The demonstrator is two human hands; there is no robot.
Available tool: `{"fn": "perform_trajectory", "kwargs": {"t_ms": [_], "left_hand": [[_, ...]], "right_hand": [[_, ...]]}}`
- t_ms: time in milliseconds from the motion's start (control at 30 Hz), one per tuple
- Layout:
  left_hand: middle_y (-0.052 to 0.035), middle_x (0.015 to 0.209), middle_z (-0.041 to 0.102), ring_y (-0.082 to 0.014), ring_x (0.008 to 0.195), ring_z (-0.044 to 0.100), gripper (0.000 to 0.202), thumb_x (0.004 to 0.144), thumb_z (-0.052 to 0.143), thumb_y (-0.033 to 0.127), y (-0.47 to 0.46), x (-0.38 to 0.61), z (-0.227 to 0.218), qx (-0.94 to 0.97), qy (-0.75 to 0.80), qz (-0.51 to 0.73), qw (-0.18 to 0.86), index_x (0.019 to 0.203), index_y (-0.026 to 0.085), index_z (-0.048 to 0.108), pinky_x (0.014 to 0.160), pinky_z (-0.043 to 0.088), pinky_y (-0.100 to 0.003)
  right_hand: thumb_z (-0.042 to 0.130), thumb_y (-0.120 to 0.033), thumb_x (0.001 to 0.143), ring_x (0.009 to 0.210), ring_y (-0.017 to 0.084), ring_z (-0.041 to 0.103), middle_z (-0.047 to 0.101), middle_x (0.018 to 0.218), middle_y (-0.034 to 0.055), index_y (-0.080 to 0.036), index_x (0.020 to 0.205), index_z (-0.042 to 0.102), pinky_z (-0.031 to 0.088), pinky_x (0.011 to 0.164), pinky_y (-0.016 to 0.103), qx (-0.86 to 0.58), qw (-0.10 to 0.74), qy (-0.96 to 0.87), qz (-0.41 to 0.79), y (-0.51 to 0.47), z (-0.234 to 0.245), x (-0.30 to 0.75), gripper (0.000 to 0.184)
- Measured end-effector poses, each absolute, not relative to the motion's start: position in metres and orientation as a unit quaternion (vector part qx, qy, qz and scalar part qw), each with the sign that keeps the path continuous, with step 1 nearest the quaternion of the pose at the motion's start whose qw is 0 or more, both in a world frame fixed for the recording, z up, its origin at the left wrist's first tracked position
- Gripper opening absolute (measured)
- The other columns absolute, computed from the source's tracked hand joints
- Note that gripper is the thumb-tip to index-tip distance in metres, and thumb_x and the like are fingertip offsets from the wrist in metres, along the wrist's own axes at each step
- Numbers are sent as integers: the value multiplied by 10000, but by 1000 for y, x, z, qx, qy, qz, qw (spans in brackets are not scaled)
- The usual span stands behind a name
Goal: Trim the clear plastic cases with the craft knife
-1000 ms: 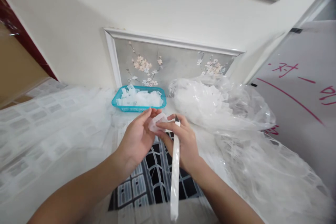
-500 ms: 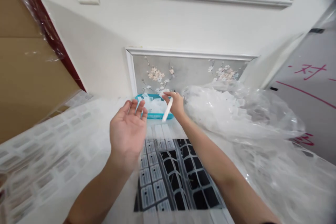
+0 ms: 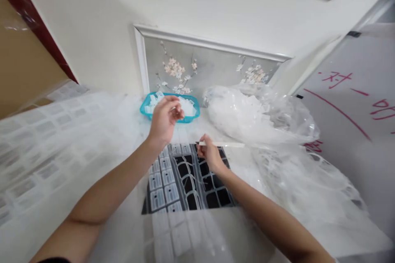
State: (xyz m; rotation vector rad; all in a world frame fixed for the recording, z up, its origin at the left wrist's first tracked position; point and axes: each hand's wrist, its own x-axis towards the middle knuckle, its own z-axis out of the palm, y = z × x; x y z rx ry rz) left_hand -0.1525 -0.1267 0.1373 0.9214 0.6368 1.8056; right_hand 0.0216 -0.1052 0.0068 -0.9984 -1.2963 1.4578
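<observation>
Holding a slim white tool with a dark tip, the right hand is above the far edge of the patterned sheet. Its fingers are bent and pinch the shaft of the tool; the dark tip points to the left side of the view, and the long end goes out to the right, almost level. The left hand is in front of the blue basket and covers one part of it; its fingers are curled inward, not spread, and I cannot tell if they pinch some small thing or if they touch the basket. Inside the basket lies a heap of whitish translucent pieces, which rises up to the rim. The patterned sheet lies below and between the two forearms, with pale rectangles along its left part and black cells in its middle and right part. To the right of the basket, a clear plastic bag contains more white pieces. Behind the basket, a framed panel with painted blossoms is on the wall, and at the right stands a whiteboard with red writing.
</observation>
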Motion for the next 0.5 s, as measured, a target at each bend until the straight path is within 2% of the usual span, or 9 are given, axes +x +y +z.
{"fn": "perform_trajectory", "kwargs": {"t_ms": [100, 233, 333, 500], "left_hand": [[-12, 730, 593, -134, 627, 574, 127, 754, 641, 184, -108, -135, 78, 497, 391, 617, 469, 879, 179, 621, 621, 450, -260], [-69, 893, 664, -209, 845, 622, 160, 758, 644, 168, -113, -140, 17, 627, 460, 477, 410, 915, 179, 671, 820, 458, -329], [-74, 980, 680, -244, 978, 608, 250, 767, 607, 119, -126, -149, 3, 697, 448, 431, 358, 988, 207, 685, 938, 421, -362], [-90, 1085, 650, -266, 1090, 573, 376, 730, 583, 46, -126, -149, -1, 756, 438, 381, 304, 1062, 207, 657, 999, 413, -396]], "right_hand": [[600, -441, 810, 415, 94, 471, 557, 537, -67, -219, 772, 419, 346, 412, 197, -411, 443, -558, 569, -120, -16, 36, 289], [638, -302, 756, 412, 119, 541, 634, 554, -39, -219, 760, 425, 404, 400, 205, -418, 421, -580, 559, -116, -21, 35, 228], [663, -277, 728, 387, 119, 544, 626, 509, -26, -211, 695, 429, 411, 382, 200, -423, 397, -588, 563, -114, -19, 32, 245], [670, -284, 726, 424, 127, 588, 649, 535, -7, -205, 671, 436, 456, 413, 203, -437, 406, -568, 566, -114, -22, 31, 253]]}}
